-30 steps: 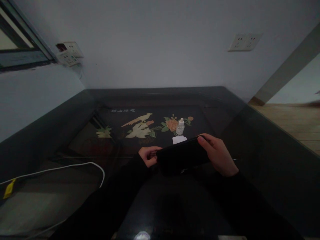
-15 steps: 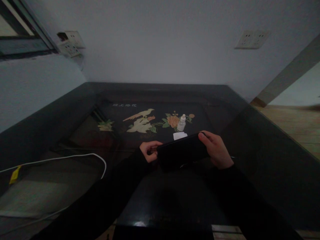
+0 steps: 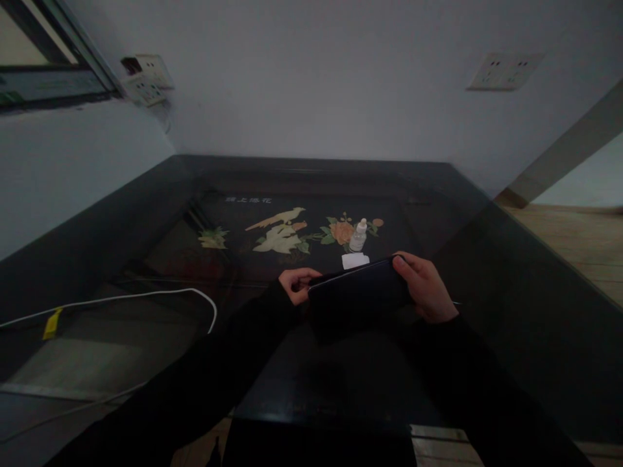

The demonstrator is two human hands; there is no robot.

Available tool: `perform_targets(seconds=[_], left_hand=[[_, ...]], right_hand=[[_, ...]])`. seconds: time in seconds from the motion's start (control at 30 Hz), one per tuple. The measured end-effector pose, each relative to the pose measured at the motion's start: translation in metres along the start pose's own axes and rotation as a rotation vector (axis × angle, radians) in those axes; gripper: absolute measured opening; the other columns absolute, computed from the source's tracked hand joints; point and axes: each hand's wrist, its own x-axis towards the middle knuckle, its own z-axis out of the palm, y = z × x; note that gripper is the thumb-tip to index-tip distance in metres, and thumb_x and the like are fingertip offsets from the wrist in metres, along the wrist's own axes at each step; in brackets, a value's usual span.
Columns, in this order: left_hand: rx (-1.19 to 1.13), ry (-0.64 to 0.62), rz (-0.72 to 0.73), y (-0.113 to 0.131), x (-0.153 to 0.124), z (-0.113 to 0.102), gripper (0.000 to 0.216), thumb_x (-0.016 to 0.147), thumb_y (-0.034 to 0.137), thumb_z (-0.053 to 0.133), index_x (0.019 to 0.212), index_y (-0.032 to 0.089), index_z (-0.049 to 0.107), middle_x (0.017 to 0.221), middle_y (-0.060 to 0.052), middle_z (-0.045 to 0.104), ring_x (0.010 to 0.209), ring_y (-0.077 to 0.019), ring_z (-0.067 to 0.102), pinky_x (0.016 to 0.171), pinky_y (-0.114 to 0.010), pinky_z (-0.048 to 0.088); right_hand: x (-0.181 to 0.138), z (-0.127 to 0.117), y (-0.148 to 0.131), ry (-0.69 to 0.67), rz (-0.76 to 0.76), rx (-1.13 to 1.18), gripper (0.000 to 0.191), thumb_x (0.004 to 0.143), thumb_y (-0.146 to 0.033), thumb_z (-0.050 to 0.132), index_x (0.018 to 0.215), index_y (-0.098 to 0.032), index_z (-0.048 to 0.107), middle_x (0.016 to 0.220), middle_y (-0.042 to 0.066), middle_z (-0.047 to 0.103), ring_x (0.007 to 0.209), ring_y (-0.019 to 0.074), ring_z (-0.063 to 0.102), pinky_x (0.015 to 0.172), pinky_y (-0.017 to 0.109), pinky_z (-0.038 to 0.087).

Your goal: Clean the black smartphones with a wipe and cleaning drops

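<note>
A black phone [image 3: 357, 293] is held lengthwise between both hands, just above the dark glossy table [image 3: 487, 259]. My left hand [image 3: 296, 285] pinches its left end with curled fingers. My right hand [image 3: 426, 287] wraps round its right end, fingers over the far edge. Both arms are in black sleeves. Just beyond the phone stand a small white dropper bottle [image 3: 359, 235] and a small white square pad [image 3: 355, 260] on the tabletop.
The tabletop has an inlaid bird-and-flower picture [image 3: 287, 233]. A white cable [image 3: 146, 298] with a yellow tag [image 3: 51, 323] curves across the left side. Wall sockets [image 3: 503, 70] sit on the back wall, more sockets [image 3: 146, 81] by the window at left. Wooden floor [image 3: 574, 240] lies right.
The view has shifted a little, so the hands and phone sit slightly higher and to the right. The phone's near edge has tipped so light glints along its top rim.
</note>
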Motion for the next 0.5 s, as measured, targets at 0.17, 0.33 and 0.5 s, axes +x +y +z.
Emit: perform_targets(seconds=[0.17,0.33,0.5], left_hand=[[0.046,0.029,0.041,0.009,-0.001,-0.002,0.053,0.059,0.054,0.064,0.089,0.010,0.061,0.064,-0.004,0.064,0.054,-0.0114,0.057,0.052,-0.020,0.042],[0.043,0.067,0.251,0.023,-0.003,-0.007,0.049,0.081,0.048,0.043,0.115,0.015,0.054,0.106,-0.010,0.062,0.097,-0.0209,0.057,0.078,-0.030,0.045],[0.113,-0.076,0.378,0.016,-0.001,-0.012,0.101,0.052,0.044,0.074,0.135,0.016,0.025,0.135,-0.017,0.038,0.121,-0.0301,0.039,0.096,-0.041,0.034]], right_hand=[[-0.002,0.009,0.000,0.044,0.055,0.068,0.029,0.072,-0.047,0.057,0.067,-0.020,0.050,0.055,-0.004,0.045,0.048,0.0106,0.041,0.043,0.021,0.031],[-0.003,0.024,0.004,0.140,0.151,0.223,0.032,0.070,-0.051,0.059,0.068,-0.019,0.052,0.058,-0.003,0.054,0.051,0.0122,0.048,0.048,0.022,0.039],[-0.006,0.030,0.006,0.093,0.174,0.199,0.038,0.073,-0.056,0.053,0.077,-0.019,0.058,0.063,0.002,0.060,0.056,0.0159,0.055,0.047,0.025,0.042]])
